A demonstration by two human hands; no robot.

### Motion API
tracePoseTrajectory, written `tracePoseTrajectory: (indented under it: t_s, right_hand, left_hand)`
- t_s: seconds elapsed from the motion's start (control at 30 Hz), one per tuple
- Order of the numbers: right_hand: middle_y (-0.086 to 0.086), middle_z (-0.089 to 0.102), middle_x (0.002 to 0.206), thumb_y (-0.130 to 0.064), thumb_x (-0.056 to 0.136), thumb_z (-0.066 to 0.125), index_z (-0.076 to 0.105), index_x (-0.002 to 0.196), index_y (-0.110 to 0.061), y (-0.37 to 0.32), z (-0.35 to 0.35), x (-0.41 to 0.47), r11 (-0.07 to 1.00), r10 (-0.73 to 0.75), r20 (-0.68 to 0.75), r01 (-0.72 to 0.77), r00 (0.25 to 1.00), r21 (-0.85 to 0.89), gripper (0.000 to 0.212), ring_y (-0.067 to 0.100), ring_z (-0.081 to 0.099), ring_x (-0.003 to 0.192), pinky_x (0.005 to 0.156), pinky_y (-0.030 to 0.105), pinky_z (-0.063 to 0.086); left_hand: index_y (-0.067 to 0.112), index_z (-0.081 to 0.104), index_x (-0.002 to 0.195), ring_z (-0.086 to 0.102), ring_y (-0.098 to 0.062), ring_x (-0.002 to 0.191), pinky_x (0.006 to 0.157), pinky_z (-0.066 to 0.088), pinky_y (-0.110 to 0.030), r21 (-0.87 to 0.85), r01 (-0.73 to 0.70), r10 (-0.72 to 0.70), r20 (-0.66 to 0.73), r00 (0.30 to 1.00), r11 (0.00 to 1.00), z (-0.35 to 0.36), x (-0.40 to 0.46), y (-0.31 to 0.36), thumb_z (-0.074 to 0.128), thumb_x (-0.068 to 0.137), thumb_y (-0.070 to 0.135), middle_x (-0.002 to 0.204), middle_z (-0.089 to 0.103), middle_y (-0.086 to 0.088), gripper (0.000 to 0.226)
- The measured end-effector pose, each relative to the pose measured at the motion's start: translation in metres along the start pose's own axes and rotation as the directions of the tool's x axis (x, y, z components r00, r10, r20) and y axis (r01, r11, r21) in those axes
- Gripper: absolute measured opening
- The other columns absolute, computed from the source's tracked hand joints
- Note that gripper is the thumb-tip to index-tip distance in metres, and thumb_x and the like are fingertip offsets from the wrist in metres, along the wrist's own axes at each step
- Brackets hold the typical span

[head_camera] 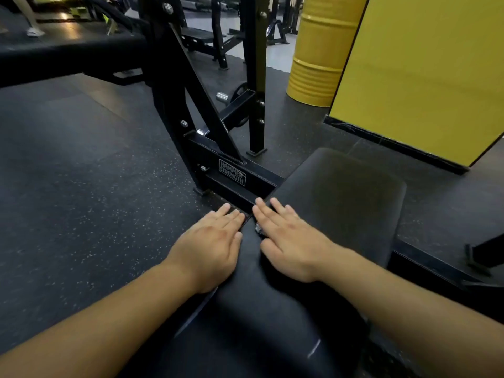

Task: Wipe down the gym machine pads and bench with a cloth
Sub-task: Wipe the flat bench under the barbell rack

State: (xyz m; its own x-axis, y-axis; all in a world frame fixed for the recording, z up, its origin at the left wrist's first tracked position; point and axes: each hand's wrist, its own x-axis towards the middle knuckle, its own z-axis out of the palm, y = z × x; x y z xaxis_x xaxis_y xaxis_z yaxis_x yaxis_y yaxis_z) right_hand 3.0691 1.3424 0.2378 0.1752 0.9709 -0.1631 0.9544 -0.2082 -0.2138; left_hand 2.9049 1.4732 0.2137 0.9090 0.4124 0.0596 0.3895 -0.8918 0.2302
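A black padded bench runs from the bottom of the view toward the machine, with a long glossy pad [245,309] and a square seat pad [341,200] beyond it. My left hand [210,241] lies flat with straight fingers on the left edge of the long pad. My right hand [289,238] lies flat where the two pads meet. A small grey crumpled bit [258,229], perhaps the cloth, peeks out under its index finger; I cannot tell what it is.
The black Hammer Strength machine frame [231,174] stands just ahead of my hands. A yellow drum [319,50] and a yellow wall panel [425,72] are at the right. Speckled rubber floor [81,186] spreads left. Another bench [199,34] stands far back, near a person's leg [30,17].
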Motion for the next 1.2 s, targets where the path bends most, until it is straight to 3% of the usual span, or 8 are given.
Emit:
tracePoseTrajectory:
  t_s: [0.17, 0.27, 0.47, 0.73, 0.87, 0.97, 1.2]
  right_hand:
    - [-0.011, -0.019, 0.167, -0.040, 0.102, 0.021, -0.007, 0.163, -0.023, -0.016, 0.009, -0.035, 0.999, 0.026, 0.040, -0.025, 0.999, -0.037, 0.069, 0.010, -0.023, 0.153, 0.127, 0.038, -0.009]
    - [-0.009, -0.014, 0.169, -0.041, 0.104, 0.022, -0.004, 0.163, -0.023, 0.005, 0.001, -0.012, 0.994, 0.089, 0.017, -0.088, 0.996, -0.058, 0.067, 0.012, -0.017, 0.155, 0.127, 0.040, -0.007]
    - [-0.002, -0.013, 0.170, -0.042, 0.105, 0.019, -0.003, 0.163, -0.018, 0.030, -0.011, 0.047, 0.963, 0.268, -0.012, -0.268, 0.963, 0.015, 0.067, 0.022, -0.014, 0.156, 0.127, 0.043, -0.006]
    - [-0.008, -0.013, 0.169, -0.040, 0.100, 0.022, -0.002, 0.163, -0.022, -0.061, 0.014, -0.015, 0.999, -0.029, 0.018, 0.028, 0.999, 0.036, 0.070, 0.014, -0.020, 0.154, 0.126, 0.038, -0.010]
    - [-0.014, -0.022, 0.166, -0.037, 0.102, 0.022, -0.009, 0.162, -0.024, -0.072, 0.016, -0.047, 1.000, -0.026, 0.059, 0.025, 0.998, 0.017, 0.069, 0.008, -0.028, 0.151, 0.125, 0.036, -0.014]
    - [-0.012, -0.018, 0.168, -0.039, 0.100, 0.020, -0.007, 0.163, -0.024, -0.054, 0.014, -0.043, 1.000, -0.014, 0.043, 0.015, 0.999, -0.021, 0.070, 0.010, -0.023, 0.153, 0.126, 0.038, -0.012]
    - [-0.003, -0.011, 0.171, -0.040, 0.105, 0.019, -0.002, 0.163, -0.019, 0.016, -0.007, 0.024, 0.973, 0.233, -0.010, -0.233, 0.973, 0.007, 0.066, 0.019, -0.012, 0.157, 0.127, 0.043, -0.007]
  left_hand:
    - [0.018, 0.026, 0.161, 0.008, -0.011, 0.157, 0.124, 0.000, -0.023, 0.012, 0.091, -0.091, -0.030, 0.995, 0.996, -0.007, -0.022, 0.001, 0.011, 0.105, 0.046, 0.168, 0.024, 0.005, 0.064]
    - [0.018, 0.032, 0.160, 0.013, -0.013, 0.157, 0.122, 0.001, -0.024, 0.038, 0.041, -0.039, -0.047, 0.998, 0.998, -0.015, -0.046, -0.007, -0.002, 0.094, 0.052, 0.166, 0.029, 0.003, 0.081]
    - [0.028, 0.023, 0.162, 0.000, -0.004, 0.156, 0.124, -0.005, -0.022, 0.013, 0.103, -0.102, -0.022, 0.995, 0.995, -0.015, -0.077, -0.019, 0.002, 0.100, 0.054, 0.169, 0.018, 0.013, 0.071]
    - [0.024, 0.032, 0.160, 0.007, -0.002, 0.155, 0.120, -0.003, -0.017, -0.043, 0.112, -0.114, -0.056, 0.992, 0.993, -0.004, -0.076, -0.017, -0.001, 0.095, 0.058, 0.167, 0.028, 0.009, 0.081]
    - [0.025, 0.032, 0.160, 0.005, 0.000, 0.154, 0.120, -0.004, -0.016, -0.047, 0.089, -0.091, -0.059, 0.994, 0.995, -0.007, -0.081, -0.014, -0.003, 0.093, 0.060, 0.166, 0.027, 0.011, 0.083]
    - [0.025, 0.032, 0.160, 0.005, -0.001, 0.155, 0.122, -0.005, -0.017, -0.023, 0.061, -0.062, -0.072, 0.995, 0.998, -0.007, -0.080, -0.013, 0.001, 0.097, 0.057, 0.166, 0.027, 0.011, 0.077]
    - [0.027, 0.020, 0.163, -0.004, -0.002, 0.156, 0.125, -0.005, -0.021, 0.030, 0.010, -0.008, -0.061, 0.998, 0.999, -0.005, -0.075, -0.015, 0.004, 0.103, 0.053, 0.169, 0.013, 0.014, 0.068]
